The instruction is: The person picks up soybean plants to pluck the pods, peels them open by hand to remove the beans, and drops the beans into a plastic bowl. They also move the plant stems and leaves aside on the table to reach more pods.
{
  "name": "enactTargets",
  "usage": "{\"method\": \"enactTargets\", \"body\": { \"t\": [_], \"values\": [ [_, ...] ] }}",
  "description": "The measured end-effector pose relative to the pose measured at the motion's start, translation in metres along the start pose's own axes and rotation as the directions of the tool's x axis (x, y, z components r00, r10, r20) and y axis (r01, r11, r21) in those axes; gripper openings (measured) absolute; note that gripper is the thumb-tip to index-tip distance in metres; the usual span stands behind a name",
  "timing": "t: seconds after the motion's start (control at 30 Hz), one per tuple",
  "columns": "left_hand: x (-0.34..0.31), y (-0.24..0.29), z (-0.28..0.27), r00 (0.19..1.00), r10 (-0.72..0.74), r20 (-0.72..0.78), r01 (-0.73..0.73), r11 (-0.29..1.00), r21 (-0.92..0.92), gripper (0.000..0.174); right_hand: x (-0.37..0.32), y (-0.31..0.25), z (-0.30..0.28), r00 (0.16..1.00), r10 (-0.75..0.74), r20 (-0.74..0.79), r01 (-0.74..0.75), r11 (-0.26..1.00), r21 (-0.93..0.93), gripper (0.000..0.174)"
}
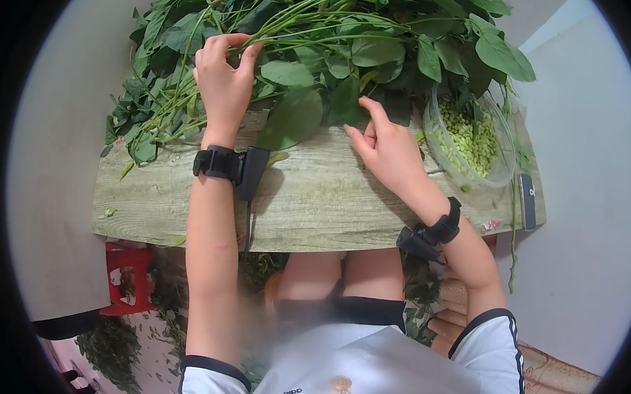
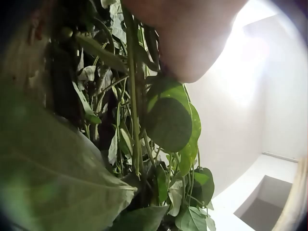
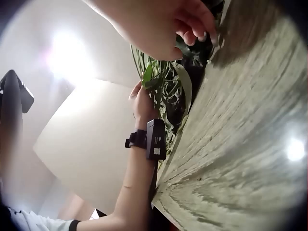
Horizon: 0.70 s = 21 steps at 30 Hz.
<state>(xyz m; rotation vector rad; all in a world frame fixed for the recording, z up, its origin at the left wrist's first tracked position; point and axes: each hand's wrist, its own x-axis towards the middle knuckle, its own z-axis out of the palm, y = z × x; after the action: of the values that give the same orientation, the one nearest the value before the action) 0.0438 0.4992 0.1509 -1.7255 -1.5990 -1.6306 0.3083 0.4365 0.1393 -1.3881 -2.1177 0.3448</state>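
Observation:
Leafy green stems (image 1: 321, 41) lie in a heap across the far part of the wood-patterned table (image 1: 329, 190). My left hand (image 1: 226, 76) pinches several thin stems between thumb and fingers at the heap's near side; the right wrist view shows that hand (image 3: 143, 103) from the side. In the left wrist view, leaves (image 2: 168, 125) and pods hang close below the hand (image 2: 192, 33). My right hand (image 1: 394, 147) is beside a large leaf (image 1: 346, 101), index finger and thumb apart, the other fingers bent, with nothing visible between them.
A clear tub (image 1: 508, 162) of green beans (image 1: 470, 140) stands at the right, leaves overhanging it. A phone-like dark object (image 1: 527, 201) lies at the table's right edge beside a long stem (image 1: 513, 239). A red stool (image 1: 130, 277) and loose foliage (image 1: 112, 350) are below left.

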Motion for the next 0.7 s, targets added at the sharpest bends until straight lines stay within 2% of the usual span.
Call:
{"method": "enactTargets", "body": {
  "t": [0.07, 0.1, 0.13, 0.17, 0.2, 0.3, 0.33, 0.37, 0.43, 0.47, 0.5, 0.57, 0.6, 0.7],
  "values": [
    [-0.002, 0.0, 0.001, 1.0, 0.0, 0.012, 0.0, 1.0, 0.007, 0.022, -0.002, -0.001, -0.004, 0.999, -0.016, 0.038, 0.021, 0.989, -0.145, 0.038],
    [-0.003, 0.0, 0.002, 1.0, -0.001, 0.02, 0.001, 1.0, 0.017, 0.021, 0.001, 0.001, -0.006, 0.999, -0.014, 0.036, 0.019, 0.989, -0.148, 0.038],
    [-0.003, 0.0, 0.003, 1.0, -0.001, 0.021, 0.0, 1.0, 0.013, 0.021, 0.01, 0.005, -0.008, 0.98, -0.161, -0.119, 0.133, 0.969, -0.21, 0.033],
    [-0.005, -0.002, 0.005, 0.999, 0.003, 0.048, -0.006, 0.998, 0.057, 0.021, 0.02, 0.008, -0.01, 0.915, -0.31, -0.259, 0.233, 0.929, -0.287, 0.027],
    [-0.007, -0.002, 0.006, 0.997, 0.007, 0.077, -0.015, 0.995, 0.099, 0.021, 0.03, 0.011, -0.013, 0.887, -0.352, -0.299, 0.241, 0.905, -0.35, 0.026],
    [-0.011, -0.004, 0.008, 0.995, 0.05, 0.086, -0.058, 0.993, 0.102, 0.022, 0.051, 0.018, -0.013, 0.865, -0.345, -0.365, 0.21, 0.908, -0.361, 0.034],
    [-0.011, -0.005, 0.008, 0.99, -0.003, 0.14, -0.011, 0.995, 0.097, 0.031, 0.053, 0.02, -0.012, 0.899, -0.291, -0.327, 0.176, 0.925, -0.338, 0.042],
    [-0.008, -0.002, 0.006, 0.99, 0.007, 0.139, -0.02, 0.996, 0.093, 0.031, 0.053, 0.019, -0.011, 0.896, -0.289, -0.336, 0.172, 0.925, -0.339, 0.042],
    [-0.007, 0.004, 0.003, 0.992, 0.046, 0.114, -0.057, 0.994, 0.094, 0.042, 0.054, 0.019, -0.008, 0.939, -0.237, -0.247, 0.154, 0.937, -0.312, 0.045],
    [-0.007, 0.015, -0.002, 0.994, 0.036, 0.105, -0.056, 0.978, 0.199, 0.047, 0.055, 0.021, -0.007, 0.935, -0.273, -0.227, 0.186, 0.921, -0.341, 0.045],
    [-0.005, 0.027, -0.006, 0.994, 0.041, 0.103, -0.06, 0.978, 0.198, 0.047, 0.055, 0.023, -0.007, 0.934, -0.273, -0.232, 0.185, 0.921, -0.342, 0.045],
    [-0.002, 0.05, -0.009, 0.935, 0.3, 0.187, -0.334, 0.924, 0.188, 0.044, 0.056, 0.026, -0.01, 0.877, -0.391, -0.279, 0.261, 0.875, -0.407, 0.042],
    [-0.005, 0.059, -0.005, 0.894, 0.403, 0.195, -0.426, 0.901, 0.089, 0.044, 0.057, 0.027, -0.01, 0.877, -0.39, -0.282, 0.257, 0.875, -0.409, 0.042],
    [-0.021, 0.082, 0.008, 0.816, 0.489, 0.308, -0.442, 0.872, -0.212, 0.037, 0.055, 0.028, -0.012, 0.869, -0.413, -0.273, 0.298, 0.876, -0.379, 0.039]
  ]
}}
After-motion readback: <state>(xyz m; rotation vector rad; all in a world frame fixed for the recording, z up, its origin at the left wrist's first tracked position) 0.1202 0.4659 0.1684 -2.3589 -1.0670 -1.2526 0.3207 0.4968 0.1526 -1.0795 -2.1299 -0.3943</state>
